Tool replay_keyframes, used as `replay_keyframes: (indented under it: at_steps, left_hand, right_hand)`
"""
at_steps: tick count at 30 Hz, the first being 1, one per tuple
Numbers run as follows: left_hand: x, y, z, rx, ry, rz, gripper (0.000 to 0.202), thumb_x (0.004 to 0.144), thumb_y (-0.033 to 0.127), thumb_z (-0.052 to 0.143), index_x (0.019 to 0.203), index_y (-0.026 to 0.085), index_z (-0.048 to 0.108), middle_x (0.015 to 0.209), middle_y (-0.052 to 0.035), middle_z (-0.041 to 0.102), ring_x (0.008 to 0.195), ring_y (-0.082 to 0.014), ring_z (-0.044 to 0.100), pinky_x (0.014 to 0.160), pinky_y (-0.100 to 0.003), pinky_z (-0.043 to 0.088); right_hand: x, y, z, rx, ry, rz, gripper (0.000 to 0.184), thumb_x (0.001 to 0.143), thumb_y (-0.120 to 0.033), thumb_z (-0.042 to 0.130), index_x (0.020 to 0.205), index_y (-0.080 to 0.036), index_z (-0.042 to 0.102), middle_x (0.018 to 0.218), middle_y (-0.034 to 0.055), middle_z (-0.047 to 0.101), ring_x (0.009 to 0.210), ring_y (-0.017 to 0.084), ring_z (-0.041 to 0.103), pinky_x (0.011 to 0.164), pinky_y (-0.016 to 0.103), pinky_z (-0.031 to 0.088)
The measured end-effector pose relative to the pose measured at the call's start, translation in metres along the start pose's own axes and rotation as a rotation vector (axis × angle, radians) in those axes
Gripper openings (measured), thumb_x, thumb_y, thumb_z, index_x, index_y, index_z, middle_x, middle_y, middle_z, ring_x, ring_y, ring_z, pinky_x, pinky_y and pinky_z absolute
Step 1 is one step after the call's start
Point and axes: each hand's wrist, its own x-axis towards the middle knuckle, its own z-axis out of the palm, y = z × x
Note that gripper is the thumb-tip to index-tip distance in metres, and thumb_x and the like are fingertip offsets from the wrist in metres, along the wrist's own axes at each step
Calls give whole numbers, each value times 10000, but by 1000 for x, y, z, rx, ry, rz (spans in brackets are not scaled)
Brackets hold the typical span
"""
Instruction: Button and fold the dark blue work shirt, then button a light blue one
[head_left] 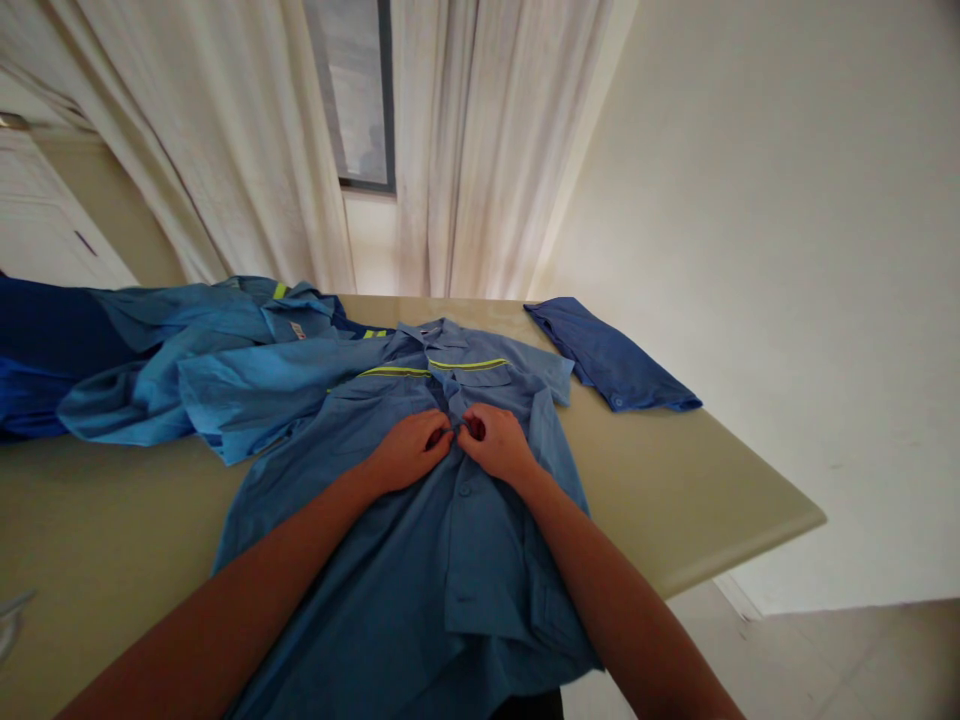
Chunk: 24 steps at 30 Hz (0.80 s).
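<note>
A light blue work shirt (pixel 420 560) with yellow-green chest stripes lies face up on the beige table (pixel 675 480), collar away from me. My left hand (pixel 409 450) and my right hand (pixel 495 440) meet at the shirt's front placket just below the chest. Both pinch the fabric edges there with curled fingers, knuckles almost touching. A button shows on the placket just below my hands.
A heap of similar blue shirts (pixel 187 370) covers the table's left back part. A folded darker blue garment (pixel 611 355) lies at the back right. White curtains (pixel 465 150) and a window hang behind. The table's right edge drops to a tiled floor (pixel 825 660).
</note>
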Motion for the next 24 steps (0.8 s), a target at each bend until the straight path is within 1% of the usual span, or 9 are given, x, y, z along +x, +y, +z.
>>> replay_keyframes:
  at_steps: [4, 7, 11, 14, 19, 22, 24]
  left_hand:
    - [-1, 4, -2, -42, -1, 2, 169, 929, 283, 508, 772, 220, 504, 763, 6, 573, 701, -166, 521, 656, -310, 365]
    - [-1, 5, -2, -59, 15, -26, 188, 933, 302, 513, 766, 217, 500, 745, 10, 557, 687, -163, 506, 645, -310, 346]
    - [-1, 4, -2, -64, 46, -41, 223, 932, 312, 517, 733, 218, 482, 709, 14, 532, 657, -159, 487, 632, -310, 326]
    - [-2, 5, -2, -58, 38, -17, 239, 929, 299, 509, 708, 219, 463, 681, 19, 515, 635, -152, 476, 623, -307, 316]
    - [-3, 8, -5, -36, 26, 43, 205, 882, 235, 519, 692, 219, 444, 675, 22, 507, 630, -145, 472, 624, -301, 322]
    - [-3, 10, -5, -4, 34, 69, 209, 891, 241, 511, 689, 219, 458, 693, 12, 525, 654, -153, 490, 649, -304, 344]
    - [-3, 10, -5, 17, 49, 49, 200, 896, 257, 518, 702, 219, 483, 699, 6, 538, 666, -163, 502, 656, -309, 352]
  right_hand:
    - [1, 2, 0, -20, -16, -40, 56, 838, -186, 589, 795, -204, 620, 772, -1, 622, 697, 152, 503, 659, 258, 300]
    - [1, 3, -1, 17, -40, -71, 54, 824, -185, 593, 776, -203, 608, 738, -16, 597, 676, 144, 486, 660, 253, 302]
    - [0, 1, -3, 48, -55, -68, 51, 807, -209, 628, 766, -200, 598, 705, -29, 576, 650, 135, 469, 646, 248, 302]
    - [-1, -1, -4, 54, -63, -65, 67, 822, -235, 641, 780, -198, 605, 714, -28, 583, 654, 131, 474, 642, 245, 299]
    - [1, -1, -1, 19, -84, -42, 77, 822, -216, 646, 755, -198, 612, 718, -19, 599, 666, 136, 491, 647, 252, 295]
    - [1, 1, 0, -18, -75, -24, 53, 824, -205, 639, 773, -200, 629, 741, -10, 619, 683, 146, 495, 642, 261, 282]
    - [2, 2, -1, -13, -83, -44, 56, 818, -197, 638, 765, -199, 622, 730, -16, 608, 674, 142, 485, 640, 261, 276]
